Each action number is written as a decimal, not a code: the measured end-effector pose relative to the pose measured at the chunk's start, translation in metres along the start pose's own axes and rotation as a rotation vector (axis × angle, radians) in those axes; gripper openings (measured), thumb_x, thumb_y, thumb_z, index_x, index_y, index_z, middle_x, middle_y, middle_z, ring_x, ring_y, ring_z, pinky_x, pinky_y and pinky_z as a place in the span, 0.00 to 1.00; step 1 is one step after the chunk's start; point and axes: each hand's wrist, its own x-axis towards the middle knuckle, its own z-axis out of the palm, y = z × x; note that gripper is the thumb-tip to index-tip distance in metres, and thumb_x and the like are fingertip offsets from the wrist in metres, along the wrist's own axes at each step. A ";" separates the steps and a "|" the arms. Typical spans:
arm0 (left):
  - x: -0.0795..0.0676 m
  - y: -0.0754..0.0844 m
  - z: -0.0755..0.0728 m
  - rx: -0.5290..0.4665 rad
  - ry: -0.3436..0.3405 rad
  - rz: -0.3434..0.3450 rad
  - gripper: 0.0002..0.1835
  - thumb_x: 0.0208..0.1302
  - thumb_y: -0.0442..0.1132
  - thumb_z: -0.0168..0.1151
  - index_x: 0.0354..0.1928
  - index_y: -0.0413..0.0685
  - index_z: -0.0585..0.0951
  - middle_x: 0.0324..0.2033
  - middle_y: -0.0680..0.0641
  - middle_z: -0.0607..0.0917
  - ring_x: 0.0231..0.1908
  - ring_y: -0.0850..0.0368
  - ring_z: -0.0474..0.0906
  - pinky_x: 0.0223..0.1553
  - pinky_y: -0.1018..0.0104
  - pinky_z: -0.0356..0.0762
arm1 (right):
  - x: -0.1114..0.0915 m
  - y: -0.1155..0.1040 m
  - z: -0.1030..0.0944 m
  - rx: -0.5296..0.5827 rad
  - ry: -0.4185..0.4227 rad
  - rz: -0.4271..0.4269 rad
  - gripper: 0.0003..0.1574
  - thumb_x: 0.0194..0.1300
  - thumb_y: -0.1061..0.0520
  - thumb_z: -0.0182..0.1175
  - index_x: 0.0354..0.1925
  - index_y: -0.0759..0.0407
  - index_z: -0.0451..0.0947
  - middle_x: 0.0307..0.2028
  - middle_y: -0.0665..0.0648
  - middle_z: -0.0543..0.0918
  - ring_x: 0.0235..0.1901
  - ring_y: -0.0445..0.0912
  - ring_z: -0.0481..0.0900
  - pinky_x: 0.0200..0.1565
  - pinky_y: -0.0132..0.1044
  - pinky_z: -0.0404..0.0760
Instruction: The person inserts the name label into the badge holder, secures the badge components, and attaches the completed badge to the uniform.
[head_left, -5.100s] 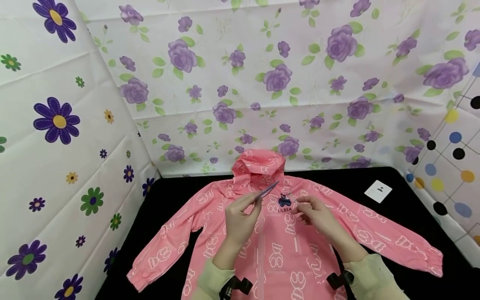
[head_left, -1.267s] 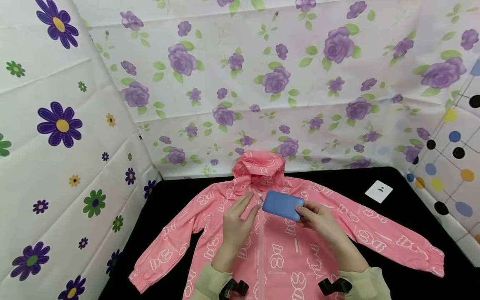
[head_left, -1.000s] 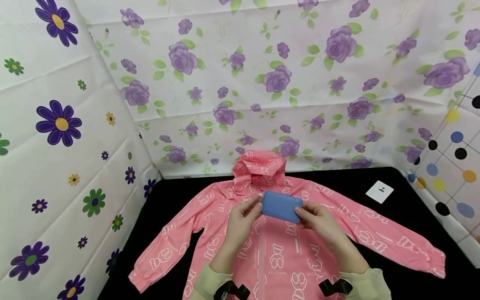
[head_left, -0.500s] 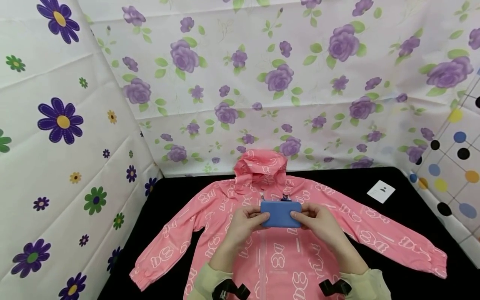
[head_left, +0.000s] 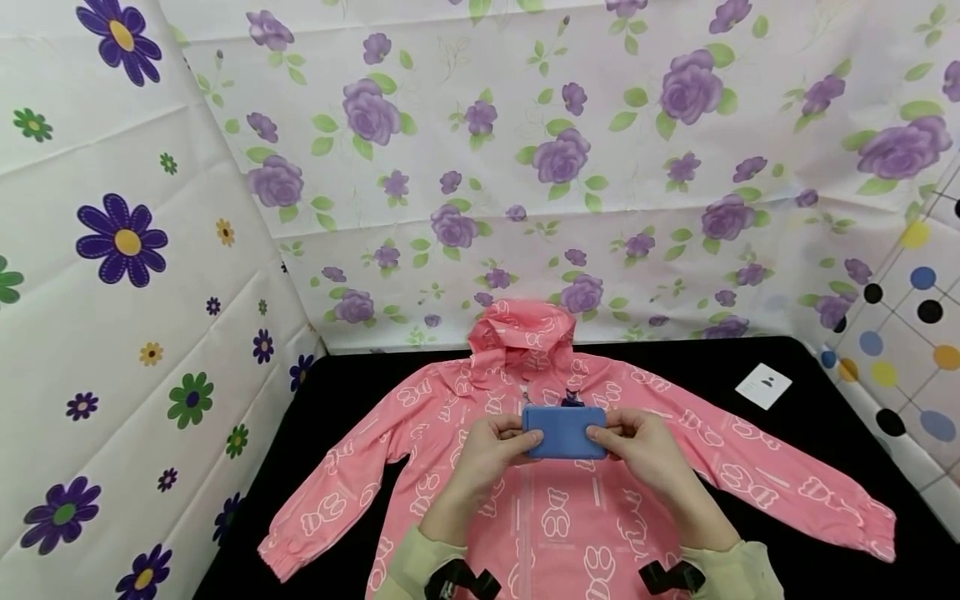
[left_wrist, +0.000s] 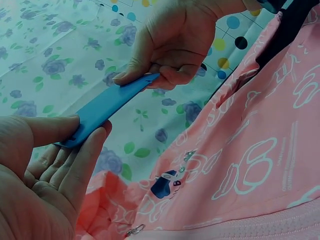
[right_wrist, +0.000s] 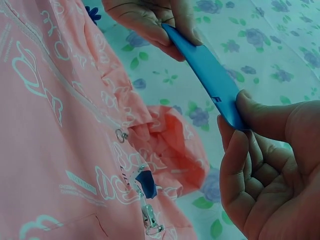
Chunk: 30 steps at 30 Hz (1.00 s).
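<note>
A flat blue card holder with rounded corners is held level above the chest of a pink jacket. My left hand pinches its left end between thumb and fingers. At the opposite end, the right hand pinches it the same way. A small notch shows near one end in the right wrist view. Behind the holder, a dark bear emblem on the jacket is partly covered. The right wrist view shows a metal clip beside that emblem.
The jacket lies spread on a black tabletop, hood at the far side and sleeves out to both sides. A white card with a person icon lies at the far right. Flower-patterned cloth stands behind.
Earlier the left hand held the holder edge-on, with the right hand near the emblem. Later the right hand held it alone; the left has since gripped its other end, and the holder has levelled.
</note>
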 end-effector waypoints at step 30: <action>0.002 -0.001 -0.007 -0.007 -0.021 -0.070 0.17 0.74 0.34 0.66 0.56 0.26 0.83 0.40 0.42 0.91 0.36 0.59 0.88 0.44 0.61 0.91 | 0.000 0.001 -0.001 -0.008 -0.064 -0.013 0.12 0.80 0.58 0.63 0.49 0.69 0.80 0.32 0.58 0.81 0.30 0.48 0.78 0.33 0.34 0.78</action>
